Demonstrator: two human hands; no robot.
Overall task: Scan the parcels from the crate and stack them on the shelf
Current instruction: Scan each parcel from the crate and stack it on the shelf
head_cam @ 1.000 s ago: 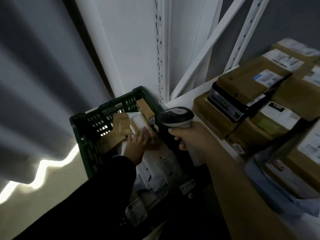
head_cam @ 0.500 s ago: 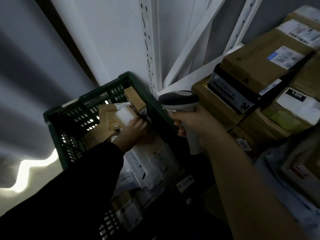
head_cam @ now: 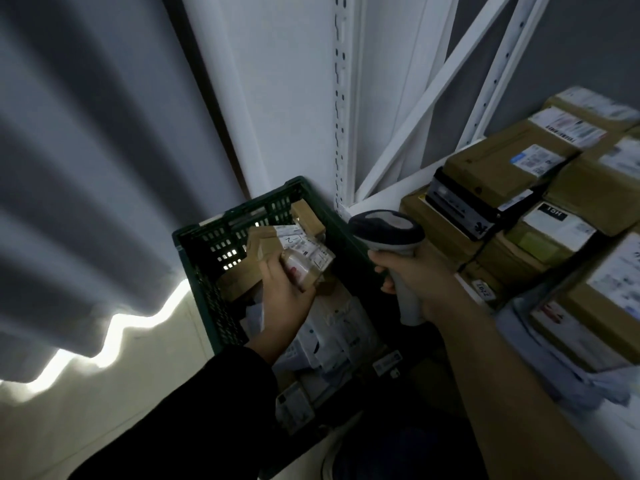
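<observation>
Parcel [head_cam: 304, 269], small and brown, sits gripped in the left hand [head_cam: 284, 294] over the green crate [head_cam: 194, 261]; the right hand [head_cam: 419, 275] grips a scanner [head_cam: 386, 227] (pistol-style) near the shelf [head_cam: 381, 191] front edge.

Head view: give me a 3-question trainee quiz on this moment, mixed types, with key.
1. True or false: the right hand holds the scanner.
2. The left hand holds: A) a small parcel B) a tape roll C) nothing.
3. What colour is the crate under that hand?
Key: 1 true; 2 A; 3 green.
</observation>
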